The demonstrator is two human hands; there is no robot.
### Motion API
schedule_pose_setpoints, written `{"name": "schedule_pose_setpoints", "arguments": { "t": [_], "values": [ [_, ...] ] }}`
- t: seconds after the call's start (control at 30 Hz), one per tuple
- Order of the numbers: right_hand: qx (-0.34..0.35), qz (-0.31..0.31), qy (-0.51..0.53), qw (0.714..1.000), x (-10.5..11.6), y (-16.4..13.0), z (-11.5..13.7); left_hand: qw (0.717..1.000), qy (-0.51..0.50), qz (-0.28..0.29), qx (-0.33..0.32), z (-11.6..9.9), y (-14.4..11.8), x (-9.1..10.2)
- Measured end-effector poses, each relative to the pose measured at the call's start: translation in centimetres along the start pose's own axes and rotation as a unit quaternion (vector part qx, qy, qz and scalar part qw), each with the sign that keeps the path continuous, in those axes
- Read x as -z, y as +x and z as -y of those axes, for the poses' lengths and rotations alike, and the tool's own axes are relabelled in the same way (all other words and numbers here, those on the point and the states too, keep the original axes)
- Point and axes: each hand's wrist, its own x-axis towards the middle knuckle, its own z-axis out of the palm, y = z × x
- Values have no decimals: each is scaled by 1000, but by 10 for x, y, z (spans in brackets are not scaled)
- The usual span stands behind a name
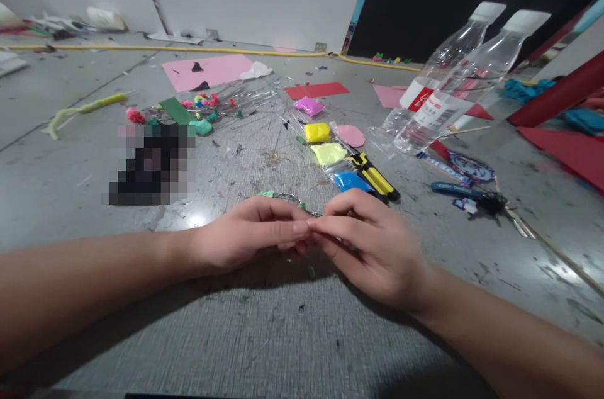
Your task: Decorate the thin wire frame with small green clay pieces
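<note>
My left hand (257, 229) and my right hand (372, 241) meet low over the grey table, fingertips pressed together. Both are closed in a pinch, and whatever lies between the fingers is hidden. Just behind them shows part of a thin wire loop (287, 197) with a small green bit (302, 206) on it; I cannot tell whether the fingers grip this wire. A teal piece (267, 194) lies at the loop's left side. Beyond the right hand are a blue clay packet (350, 182) and a yellow-and-black pair of pliers or cutter (375, 177).
Two clear plastic bottles (436, 103) stand at the back right, near keys (519, 223). Yellow clay packets (318, 133), a purple one (308, 106), pink paper (212, 73) and wires with coloured clay (207, 101) lie farther back. A blurred dark object (153, 166) sits left.
</note>
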Motion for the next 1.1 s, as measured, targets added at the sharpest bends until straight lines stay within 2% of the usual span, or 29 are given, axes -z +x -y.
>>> {"name": "schedule_pose_setpoints", "arguments": {
  "t": [0.1, 0.23, 0.4, 0.47, 0.5, 0.53, 0.6, 0.63, 0.67, 0.7, 0.77, 0.83, 0.97, 1.1],
  "values": [
    [14, 16, -23, 1000, 3, 0, 0, 997, 79, -17, -14, -2, 0, 2],
    [21, 4, -47, 999, 2, 0, 0, 993, 111, -44, -23, -4, 0, 1],
    [-2, -7, -33, 999, 2, -1, 0, 976, 196, -81, -52, -13, -1, -4],
    [-19, -15, -33, 999, 3, -1, -1, 946, 294, -106, -89, -20, 0, -2],
    [-27, -19, -34, 999, 4, -1, -2, 917, 357, -128, -121, -24, 1, 0],
    [-35, -22, -34, 999, 4, -1, -2, 877, 427, -153, -159, -27, 2, 4],
    [-53, -26, -27, 998, 4, -1, -3, 778, 554, -180, -234, -31, 6, 15],
    [-64, -27, -21, 997, 4, -1, -4, 736, 600, -190, -249, -32, 9, 22],
    [-74, -25, -16, 997, 4, -1, -4, 707, 633, -195, -247, -31, 11, 29],
    [-82, -22, -12, 996, 3, 0, -5, 690, 655, -200, -235, -30, 13, 36],
    [-86, -15, -7, 996, 3, 1, -6, 673, 677, -210, -210, -26, 16, 46],
    [-84, -10, -2, 996, 2, 1, -6, 671, 689, -202, -185, -22, 18, 50],
    [-80, -3, 10, 997, 1, 2, -6, 666, 704, -180, -166, -16, 17, 47],
    [-61, -15, 17, 998, -2, -1, -8, 626, 742, -189, -151, -14, 15, 41]
  ]
}}
